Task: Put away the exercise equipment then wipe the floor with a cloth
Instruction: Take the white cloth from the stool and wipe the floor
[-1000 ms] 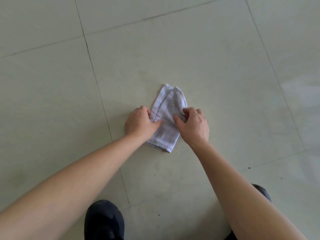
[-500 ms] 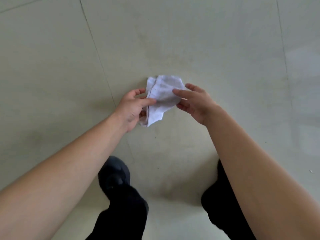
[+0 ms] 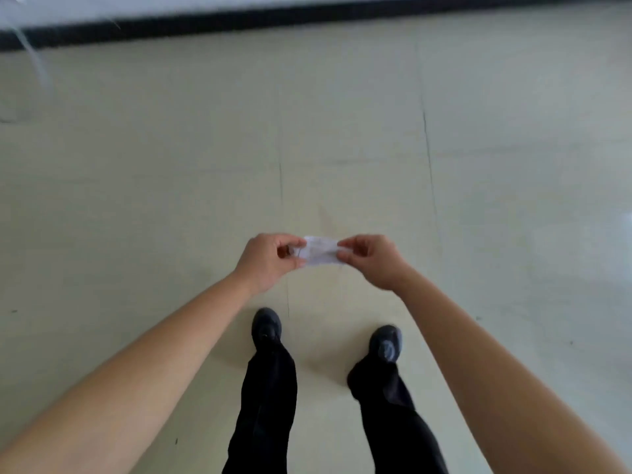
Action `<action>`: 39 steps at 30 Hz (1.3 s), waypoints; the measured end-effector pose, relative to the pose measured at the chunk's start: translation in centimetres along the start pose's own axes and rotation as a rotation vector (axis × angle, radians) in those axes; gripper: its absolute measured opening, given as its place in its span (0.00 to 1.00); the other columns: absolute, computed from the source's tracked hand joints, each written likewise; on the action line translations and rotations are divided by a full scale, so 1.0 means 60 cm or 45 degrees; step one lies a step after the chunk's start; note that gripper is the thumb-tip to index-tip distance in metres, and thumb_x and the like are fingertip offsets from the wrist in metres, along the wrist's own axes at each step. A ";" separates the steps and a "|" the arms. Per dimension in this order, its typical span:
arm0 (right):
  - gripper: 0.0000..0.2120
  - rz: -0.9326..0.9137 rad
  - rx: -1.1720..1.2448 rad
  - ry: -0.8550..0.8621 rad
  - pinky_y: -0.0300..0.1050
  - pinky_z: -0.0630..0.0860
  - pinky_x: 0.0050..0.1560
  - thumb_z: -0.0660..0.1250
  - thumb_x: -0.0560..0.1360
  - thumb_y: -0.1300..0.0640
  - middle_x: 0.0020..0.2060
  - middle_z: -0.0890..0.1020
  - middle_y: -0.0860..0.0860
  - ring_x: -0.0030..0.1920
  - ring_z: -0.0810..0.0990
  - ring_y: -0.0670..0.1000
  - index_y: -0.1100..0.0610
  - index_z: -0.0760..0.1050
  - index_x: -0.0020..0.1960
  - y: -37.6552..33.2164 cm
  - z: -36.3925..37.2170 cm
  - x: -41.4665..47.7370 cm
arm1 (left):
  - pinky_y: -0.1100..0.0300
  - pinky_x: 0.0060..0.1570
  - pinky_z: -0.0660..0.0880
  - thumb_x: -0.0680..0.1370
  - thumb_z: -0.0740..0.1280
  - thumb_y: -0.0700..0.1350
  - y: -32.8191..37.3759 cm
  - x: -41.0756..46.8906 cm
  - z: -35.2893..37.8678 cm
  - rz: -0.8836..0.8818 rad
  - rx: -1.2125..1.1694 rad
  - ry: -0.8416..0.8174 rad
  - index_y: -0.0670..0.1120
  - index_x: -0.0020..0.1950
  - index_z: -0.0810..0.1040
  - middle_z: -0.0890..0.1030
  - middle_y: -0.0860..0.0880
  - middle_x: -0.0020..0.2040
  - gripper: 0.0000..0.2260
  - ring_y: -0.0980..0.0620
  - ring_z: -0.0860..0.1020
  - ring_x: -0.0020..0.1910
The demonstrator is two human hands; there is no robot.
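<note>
- Fabric is seen stretched between two hands: a small white folded cloth (image 3: pixel 319 251) is held in the air in front of the body, clear of the pale beige tiled floor (image 3: pixel 171 172).
- The cloth's left end is pinched by the left hand (image 3: pixel 270 260); its grip is closed narrowly on the fabric between thumb and forefinger, with the other fingers curled underneath.
- The cloth's right end is pinched by the right hand (image 3: pixel 371 260); that grip is likewise closed on the fabric between thumb and fingertips.
- Both bare forearms are extended forward and inward, so that the hands are brought near each other, with only the short band of cloth between them.
- Below the hands, two black shoes are planted apart on the floor, the left shoe (image 3: pixel 266 325) just beside a thin dark grout line (image 3: pixel 288 302) and the right shoe (image 3: pixel 386 342) slightly nearer the camera.
- Black trousers (image 3: pixel 270 405) are seen above the shoes.
- A black skirting strip (image 3: pixel 307 15) is run along the far edge of the floor.
- A blurred white shape (image 3: pixel 34 59) is seen at the upper left; what it is cannot be told.
</note>
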State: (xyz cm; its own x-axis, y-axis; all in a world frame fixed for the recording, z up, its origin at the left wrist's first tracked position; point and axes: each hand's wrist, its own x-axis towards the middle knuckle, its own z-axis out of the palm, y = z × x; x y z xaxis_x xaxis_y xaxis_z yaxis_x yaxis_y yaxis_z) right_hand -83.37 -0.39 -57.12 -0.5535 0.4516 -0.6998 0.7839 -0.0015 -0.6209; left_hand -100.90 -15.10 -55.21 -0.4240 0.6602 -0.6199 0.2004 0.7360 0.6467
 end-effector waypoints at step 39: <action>0.05 -1.213 -0.302 -0.994 0.48 0.82 0.45 0.71 0.78 0.56 0.46 0.87 0.53 0.47 0.86 0.53 0.55 0.82 0.53 -1.252 0.916 -0.630 | 0.60 0.45 0.75 0.77 0.68 0.48 -0.421 -1.198 -0.983 -0.394 -0.326 1.822 0.51 0.45 0.81 0.82 0.56 0.42 0.03 0.55 0.78 0.40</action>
State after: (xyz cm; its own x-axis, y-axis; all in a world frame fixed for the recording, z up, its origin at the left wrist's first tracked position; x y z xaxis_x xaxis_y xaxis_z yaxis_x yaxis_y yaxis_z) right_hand -136.85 -66.39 -3.44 -0.8824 -0.4635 -0.0808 -0.0325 0.2315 -0.9723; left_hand -127.60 -89.99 -0.79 -0.9377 -0.3296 0.1102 -0.1502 0.6703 0.7267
